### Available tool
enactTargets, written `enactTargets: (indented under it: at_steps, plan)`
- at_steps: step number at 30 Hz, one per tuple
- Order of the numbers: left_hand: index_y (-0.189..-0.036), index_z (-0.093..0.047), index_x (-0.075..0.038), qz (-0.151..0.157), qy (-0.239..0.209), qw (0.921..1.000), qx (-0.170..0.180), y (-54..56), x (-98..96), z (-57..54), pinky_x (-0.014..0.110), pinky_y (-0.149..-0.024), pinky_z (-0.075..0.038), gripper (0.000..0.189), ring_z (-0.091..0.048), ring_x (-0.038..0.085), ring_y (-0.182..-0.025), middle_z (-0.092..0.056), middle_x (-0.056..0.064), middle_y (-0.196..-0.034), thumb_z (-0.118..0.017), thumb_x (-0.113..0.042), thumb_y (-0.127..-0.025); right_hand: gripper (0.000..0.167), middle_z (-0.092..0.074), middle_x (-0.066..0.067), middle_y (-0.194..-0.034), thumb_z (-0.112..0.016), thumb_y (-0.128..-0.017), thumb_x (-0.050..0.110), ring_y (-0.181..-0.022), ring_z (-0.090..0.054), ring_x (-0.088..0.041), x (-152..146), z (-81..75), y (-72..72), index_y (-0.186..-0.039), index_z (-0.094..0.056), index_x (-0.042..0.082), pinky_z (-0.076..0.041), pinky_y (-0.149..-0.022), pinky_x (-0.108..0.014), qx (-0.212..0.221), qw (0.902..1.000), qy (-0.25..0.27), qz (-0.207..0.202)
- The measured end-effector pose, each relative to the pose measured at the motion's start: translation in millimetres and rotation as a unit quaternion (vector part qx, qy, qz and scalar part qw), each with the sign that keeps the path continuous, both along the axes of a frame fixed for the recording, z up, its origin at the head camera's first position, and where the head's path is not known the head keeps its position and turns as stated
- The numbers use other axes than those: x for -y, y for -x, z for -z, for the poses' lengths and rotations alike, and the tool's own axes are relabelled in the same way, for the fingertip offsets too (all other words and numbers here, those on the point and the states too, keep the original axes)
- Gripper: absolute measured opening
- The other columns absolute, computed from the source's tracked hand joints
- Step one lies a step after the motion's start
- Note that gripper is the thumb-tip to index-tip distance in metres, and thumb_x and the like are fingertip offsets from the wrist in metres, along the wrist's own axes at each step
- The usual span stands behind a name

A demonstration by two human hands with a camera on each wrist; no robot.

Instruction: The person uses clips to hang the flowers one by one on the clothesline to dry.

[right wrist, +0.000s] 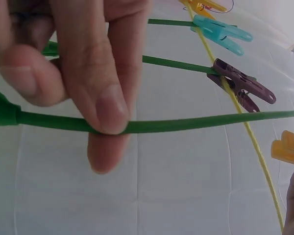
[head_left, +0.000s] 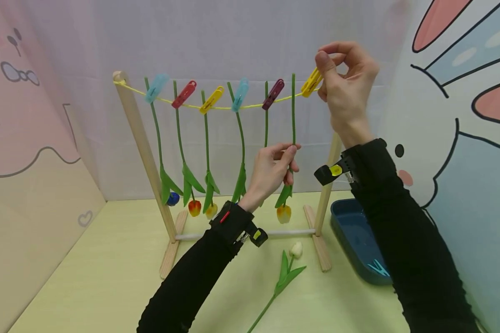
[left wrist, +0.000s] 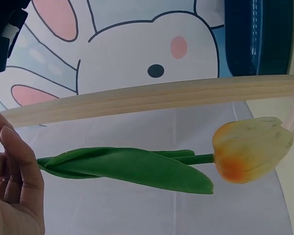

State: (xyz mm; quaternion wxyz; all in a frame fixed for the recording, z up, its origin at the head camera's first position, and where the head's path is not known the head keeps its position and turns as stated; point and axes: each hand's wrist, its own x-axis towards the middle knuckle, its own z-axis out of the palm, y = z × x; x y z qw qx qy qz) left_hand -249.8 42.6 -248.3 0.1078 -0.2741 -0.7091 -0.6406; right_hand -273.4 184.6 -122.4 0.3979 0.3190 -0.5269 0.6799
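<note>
My left hand (head_left: 271, 169) pinches the green stem of an upside-down artificial tulip (head_left: 284, 214). Its yellow bloom with an orange base (left wrist: 250, 152) hangs below the hand in the left wrist view. The upper stem (right wrist: 186, 123) crosses the yellow string (head_left: 256, 106) and rises past it. To the right of that stem, my right hand (head_left: 350, 78) pinches a yellow clothespin (head_left: 311, 83) close to the string. A gap separates this clothespin from the stem in the right wrist view; whether its jaws touch the string I cannot tell.
Several tulips hang upside down along the string under blue, red, yellow and maroon (head_left: 272, 94) clothespins. The string runs across a wooden rack (head_left: 143, 152). In front lies a white tulip (head_left: 296, 250). At right stands a dark blue basin (head_left: 350, 231) holding a light blue clothespin (head_left: 378, 268).
</note>
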Motion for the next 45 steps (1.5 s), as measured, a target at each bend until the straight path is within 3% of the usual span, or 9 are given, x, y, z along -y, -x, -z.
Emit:
enactTargets:
  at_steps: [4,17,23,27,30,33,39,43,45]
  plan:
    - [-0.126,-0.067,0.0,-0.004,0.005,1.0,0.003,2.2,-1.7,-3.7,0.024,-0.047,-0.049,0.03,-0.053,0.008,-0.042,-0.064,0.007,-0.068,-0.052,-0.016,-0.106,0.01,-0.049,-0.001,-0.068,-0.07,-0.092,0.001,-0.035,-0.034,-0.011,4.5,-0.6,2.1,-0.088,-0.073,0.01,-0.027,-0.041,-0.02,0.015,0.9997,0.009,0.02]
    - [-0.126,-0.067,-0.002,-0.017,0.019,0.9996,0.015,8.0,-3.7,-9.8,0.026,-0.045,-0.048,0.03,-0.052,0.009,-0.039,-0.063,0.005,-0.067,-0.053,-0.018,-0.106,0.008,-0.051,0.004,-0.067,-0.072,-0.092,0.009,-0.039,-0.04,-0.009,11.6,2.1,7.9,-0.088,-0.073,0.016,-0.036,-0.042,-0.018,0.041,0.995,-0.001,0.091]
    - [-0.124,-0.068,-0.002,-0.022,0.027,0.9993,0.013,10.2,-4.4,-11.6,0.033,-0.045,-0.051,0.029,-0.052,0.009,-0.039,-0.062,0.002,-0.065,-0.052,-0.018,-0.106,0.005,-0.052,0.001,-0.069,-0.076,-0.089,0.008,-0.037,-0.04,-0.008,13.4,-0.1,8.5,-0.087,-0.073,0.011,-0.036,-0.042,-0.019,0.086,0.9936,0.017,0.072]
    - [-0.124,-0.068,-0.002,-0.021,0.029,0.9992,0.019,10.3,-4.5,-12.3,0.041,-0.048,-0.052,0.029,-0.052,0.009,-0.039,-0.061,0.001,-0.065,-0.052,-0.017,-0.106,0.005,-0.053,0.005,-0.07,-0.074,-0.091,0.008,-0.038,-0.039,-0.006,15.1,2.4,10.2,-0.088,-0.072,0.012,-0.038,-0.044,-0.019,0.056,0.9929,-0.006,0.105]
    - [-0.124,-0.068,-0.003,-0.022,0.027,0.9991,0.025,10.2,-4.4,-12.3,0.039,-0.047,-0.052,0.028,-0.052,0.01,-0.039,-0.061,0.002,-0.065,-0.052,-0.018,-0.106,0.007,-0.054,0.01,-0.07,-0.071,-0.093,0.007,-0.04,-0.039,-0.005,16.2,5.8,11.1,-0.089,-0.072,0.012,-0.041,-0.046,-0.019,0.024,0.9903,-0.026,0.134]
    - [-0.123,-0.068,-0.003,-0.021,0.025,0.999,0.03,10.0,-4.1,-12.1,0.035,-0.046,-0.051,0.028,-0.052,0.01,-0.04,-0.06,0.002,-0.065,-0.052,-0.018,-0.106,0.007,-0.054,0.011,-0.07,-0.071,-0.093,0.007,-0.042,-0.039,-0.005,17.1,7.6,10.8,-0.089,-0.072,0.012,-0.041,-0.046,-0.019,0.018,0.9897,-0.028,0.139]
    - [-0.123,-0.068,-0.002,-0.021,0.028,0.9988,0.035,9.4,-3.8,-12.5,0.039,-0.047,-0.052,0.028,-0.052,0.01,-0.039,-0.06,0.001,-0.065,-0.053,-0.018,-0.106,0.005,-0.056,0.014,-0.068,-0.072,-0.093,0.011,-0.07,-0.051,-0.006,19.0,8.5,8.3,-0.09,-0.074,0.008,-0.043,-0.055,-0.016,0.034,0.9842,-0.04,0.169]
    - [-0.123,-0.068,-0.001,-0.017,0.03,0.9989,0.032,9.2,-3.8,-13.2,0.034,-0.045,-0.051,0.028,-0.051,0.009,-0.039,-0.06,0.0,-0.064,-0.053,-0.017,-0.106,0.01,-0.055,0.017,-0.067,-0.073,-0.093,0.014,-0.091,-0.049,-0.003,19.8,9.5,6.6,-0.094,-0.074,0.004,-0.037,-0.06,-0.016,0.056,0.9779,-0.055,0.193]
    - [-0.123,-0.068,-0.001,-0.015,0.03,0.9989,0.033,9.1,-3.7,-13.4,0.029,-0.044,-0.049,0.028,-0.051,0.009,-0.039,-0.059,0.0,-0.064,-0.052,-0.017,-0.106,0.006,-0.055,0.015,-0.068,-0.073,-0.093,0.014,-0.091,-0.049,-0.003,20.2,9.6,6.4,-0.093,-0.075,0.008,-0.037,-0.059,-0.018,0.073,0.9771,-0.055,0.192]
